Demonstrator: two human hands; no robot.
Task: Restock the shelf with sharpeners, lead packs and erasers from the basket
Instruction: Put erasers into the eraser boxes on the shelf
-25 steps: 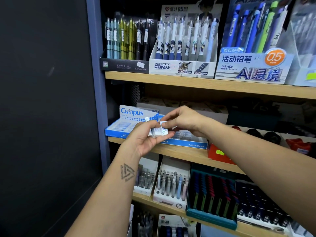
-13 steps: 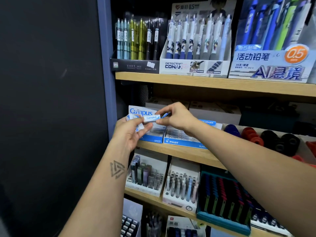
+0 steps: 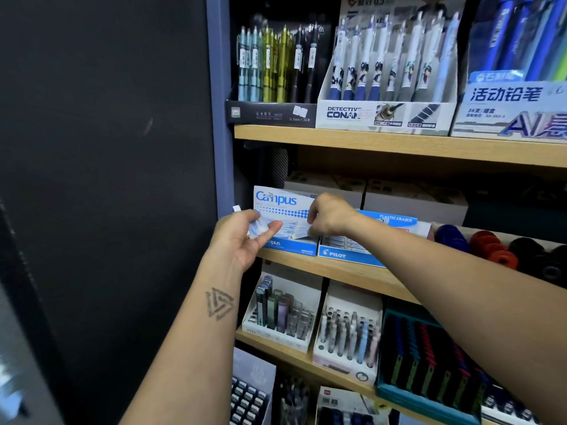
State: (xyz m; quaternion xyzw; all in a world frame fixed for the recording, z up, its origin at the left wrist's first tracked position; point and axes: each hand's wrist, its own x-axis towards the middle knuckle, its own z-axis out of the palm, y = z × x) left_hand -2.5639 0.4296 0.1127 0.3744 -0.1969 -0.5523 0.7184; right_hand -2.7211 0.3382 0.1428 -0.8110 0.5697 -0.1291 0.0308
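My left hand holds a few small white-and-blue erasers between thumb and fingers, just left of the open Campus eraser box on the middle shelf. My right hand reaches into that box, its fingers curled down onto an eraser lying inside. The fingertips are hidden behind the hand. A blue Pilot plastic eraser box stands right beside the Campus box.
Pen display boxes fill the upper shelf. Round blue, red and black items lie right of the Pilot box. Lead packs and pen trays sit on the lower shelf. A dark panel closes the left side.
My right hand has carried one eraser from the left hand's stack down into the Campus box. The view has shifted closer and to the left.
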